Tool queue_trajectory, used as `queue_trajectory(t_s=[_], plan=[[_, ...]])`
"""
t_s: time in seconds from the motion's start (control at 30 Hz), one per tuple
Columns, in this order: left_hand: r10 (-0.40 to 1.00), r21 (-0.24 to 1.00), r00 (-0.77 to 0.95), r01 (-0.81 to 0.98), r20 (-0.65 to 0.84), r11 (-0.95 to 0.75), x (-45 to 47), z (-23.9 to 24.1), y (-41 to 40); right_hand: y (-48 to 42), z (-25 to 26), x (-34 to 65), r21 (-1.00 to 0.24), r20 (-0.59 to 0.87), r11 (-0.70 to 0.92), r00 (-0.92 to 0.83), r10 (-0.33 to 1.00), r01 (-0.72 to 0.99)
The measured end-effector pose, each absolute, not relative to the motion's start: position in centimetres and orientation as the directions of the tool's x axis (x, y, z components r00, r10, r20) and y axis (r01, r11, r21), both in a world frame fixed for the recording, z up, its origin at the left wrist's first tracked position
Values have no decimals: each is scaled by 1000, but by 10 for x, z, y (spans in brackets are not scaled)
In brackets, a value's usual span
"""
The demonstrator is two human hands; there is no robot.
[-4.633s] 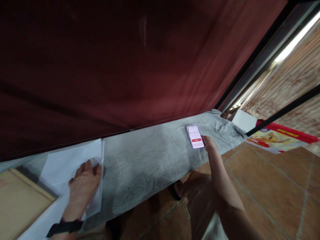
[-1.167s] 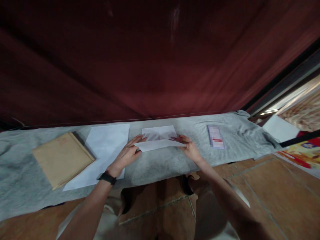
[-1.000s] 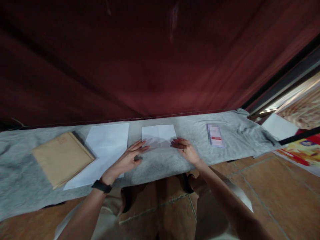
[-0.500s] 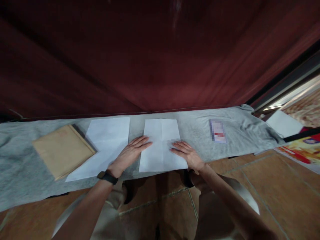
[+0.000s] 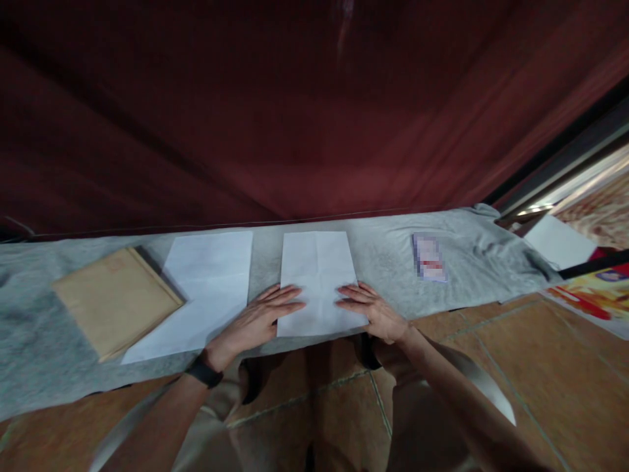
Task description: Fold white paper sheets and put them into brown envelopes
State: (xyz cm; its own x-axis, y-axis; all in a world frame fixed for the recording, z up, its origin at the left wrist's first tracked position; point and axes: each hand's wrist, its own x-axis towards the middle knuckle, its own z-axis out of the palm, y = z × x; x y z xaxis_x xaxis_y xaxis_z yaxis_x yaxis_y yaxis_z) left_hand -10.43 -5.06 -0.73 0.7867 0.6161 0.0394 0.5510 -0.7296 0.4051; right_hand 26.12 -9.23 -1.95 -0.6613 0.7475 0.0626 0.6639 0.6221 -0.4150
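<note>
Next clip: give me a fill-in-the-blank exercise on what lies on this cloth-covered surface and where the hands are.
The left hand and the right hand lie flat on the middle sheet, which is ____ in colour.
The brown envelope lies to the ____ of the second sheet.
The phone lies to the ____ of the middle sheet.
All of these rest on a cloth that is ____.
Missing words: white; left; right; grey.

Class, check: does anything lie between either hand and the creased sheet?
Nothing visible does. The left hand and the right hand both lie flat, fingertips directly on the sheet, which lies on the cloth.
</note>
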Motion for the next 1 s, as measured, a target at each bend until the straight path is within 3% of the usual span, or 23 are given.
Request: queue_trajectory(t_s=[0.17, 0.33, 0.6, 0.77, 1.0], plan=[[645, 484, 761, 539, 72, -689, -110, -16, -46, -90, -26, 268, -526, 85, 564, -620, 780, 637], [763, 623, 627, 538, 155, -568, -106, -19, -40, -78, -28, 264, -698, 166, 450, -486, 858, 557], [915, 835, 403, 512, -26, -202, -92, -10, -36, -67, -32, 253, -847, 99, 183, -190, 977, 498], [965, 852, 247, 520, -91, -53, -87, -7, -31, -59, -35, 247, -783, 114, 115, -41, 993, 611], [989, 750, 142, 658, -27, -74, -76, -6, -24, -50, -28, 234, -495, 28, -34, 55, 998, 868]])
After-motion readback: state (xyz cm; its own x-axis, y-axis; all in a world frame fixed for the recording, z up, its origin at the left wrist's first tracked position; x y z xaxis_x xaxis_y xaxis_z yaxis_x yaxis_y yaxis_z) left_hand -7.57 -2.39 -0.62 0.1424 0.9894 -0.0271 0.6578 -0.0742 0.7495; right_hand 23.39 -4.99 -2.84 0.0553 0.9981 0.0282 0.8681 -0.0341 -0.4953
